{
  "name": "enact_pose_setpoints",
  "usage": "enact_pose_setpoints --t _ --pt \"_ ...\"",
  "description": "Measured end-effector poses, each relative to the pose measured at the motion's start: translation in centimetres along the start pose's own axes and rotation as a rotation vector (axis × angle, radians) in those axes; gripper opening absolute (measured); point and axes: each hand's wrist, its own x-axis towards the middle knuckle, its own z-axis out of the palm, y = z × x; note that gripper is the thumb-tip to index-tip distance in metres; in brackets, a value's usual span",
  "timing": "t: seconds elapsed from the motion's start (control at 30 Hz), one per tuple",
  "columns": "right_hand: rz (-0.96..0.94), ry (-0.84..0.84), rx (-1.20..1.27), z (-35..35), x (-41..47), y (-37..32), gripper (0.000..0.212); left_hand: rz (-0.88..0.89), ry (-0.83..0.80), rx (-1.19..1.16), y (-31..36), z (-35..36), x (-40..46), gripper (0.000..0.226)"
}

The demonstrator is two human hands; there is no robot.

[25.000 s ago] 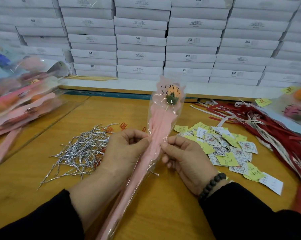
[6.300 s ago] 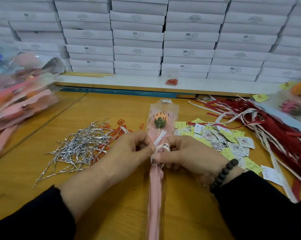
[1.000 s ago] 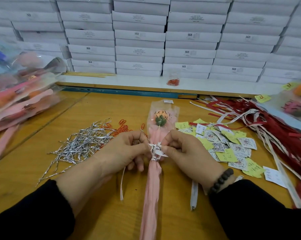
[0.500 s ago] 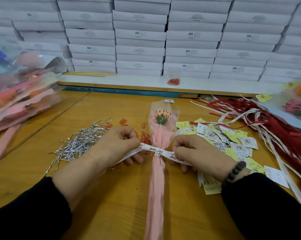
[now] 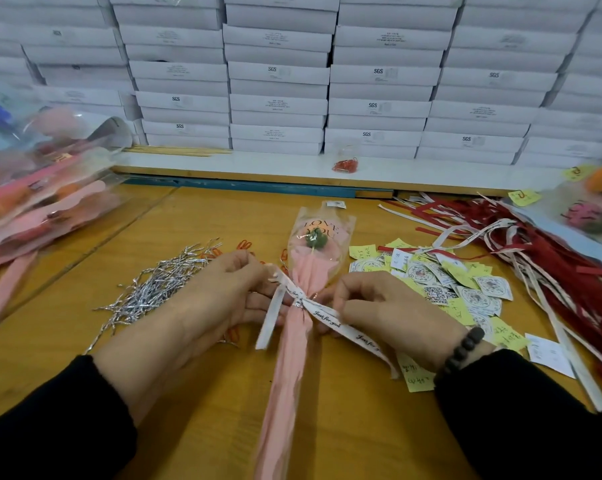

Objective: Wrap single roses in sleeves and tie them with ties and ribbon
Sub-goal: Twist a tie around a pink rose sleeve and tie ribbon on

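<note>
A single rose in a pink-and-clear sleeve (image 5: pixel 297 327) lies on the wooden table (image 5: pixel 195 216), its long axis running from 6 to 12 o'clock, the bloom end at 12 and the gathered pink tail toward the viewer. A white ribbon (image 5: pixel 318 311) printed "Just for you" is knotted around the sleeve's narrow neck over a silver tie. The left hand (image 5: pixel 223 292), at 9 o'clock of the knot, pinches one ribbon end between curled fingers; the right hand (image 5: pixel 379 310), at 3 o'clock, pinches the other, whose tail trails toward 4 o'clock. A heap of silver twist ties (image 5: pixel 157 289) sits at 9 o'clock beyond the left hand, and yellow and printed tags (image 5: pixel 465 289) spread at 3 o'clock. Red and white ribbons (image 5: pixel 552 265) pile at 2 o'clock, finished wrapped roses (image 5: pixel 39 206) at 10 o'clock. Stacked white boxes (image 5: pixel 278 74) fill the back at 12 o'clock.
</note>
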Motion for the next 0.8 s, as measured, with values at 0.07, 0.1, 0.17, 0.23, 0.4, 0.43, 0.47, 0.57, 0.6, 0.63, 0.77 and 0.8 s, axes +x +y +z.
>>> enact_pose_setpoints --t 0.07,0.1,0.17,0.23,0.4,0.43,0.47,0.57,0.6,0.63,0.77,0.8 --pt "-0.062 0.011 -0.129 0.6 0.0 -0.2 0.017 -0.012 -0.009 -0.041 -0.1 0.2 0.1 0.016" --pt "-0.089 0.011 -0.177 0.8 0.1 -0.3 0.016 -0.021 -0.005 -0.042 -0.2 0.3 0.0 0.023" --pt "-0.140 0.008 -0.227 1.4 0.1 -0.2 0.014 -0.014 0.028 0.003 -0.6 0.6 0.0 0.036" --pt "-0.170 0.013 -0.243 1.9 0.1 -0.1 0.013 0.014 0.073 0.061 -0.8 0.7 0.0 0.043" --pt "-0.008 0.194 0.156 1.8 0.9 0.1 0.014 0.013 0.033 0.017 0.1 0.6 -0.4 0.069" --pt "0.049 0.239 0.328 1.6 1.1 0.2 0.014 0.007 0.008 0.000 0.4 0.5 -0.6 0.073" --pt "0.094 0.267 0.483 1.5 1.3 0.2 0.014 -0.003 -0.018 -0.007 0.6 0.3 -0.9 0.077" --pt "0.154 0.306 0.681 1.1 1.7 0.8 0.019 -0.059 -0.102 0.079 0.9 -0.3 -1.7 0.083" --pt "0.163 0.328 0.690 1.0 1.8 0.9 0.022 -0.077 -0.135 0.119 0.9 -0.5 -2.0 0.082" --pt "0.171 0.354 0.692 0.9 1.9 1.1 0.024 -0.091 -0.170 0.138 1.0 -0.8 -2.3 0.077" --pt "0.190 0.381 0.683 0.7 2.4 1.7 0.031 -0.152 -0.344 0.251 1.4 -2.6 -3.3 0.063" --pt "0.186 0.377 0.673 0.8 2.5 1.8 0.032 -0.169 -0.393 0.303 1.5 -3.3 -3.4 0.062"
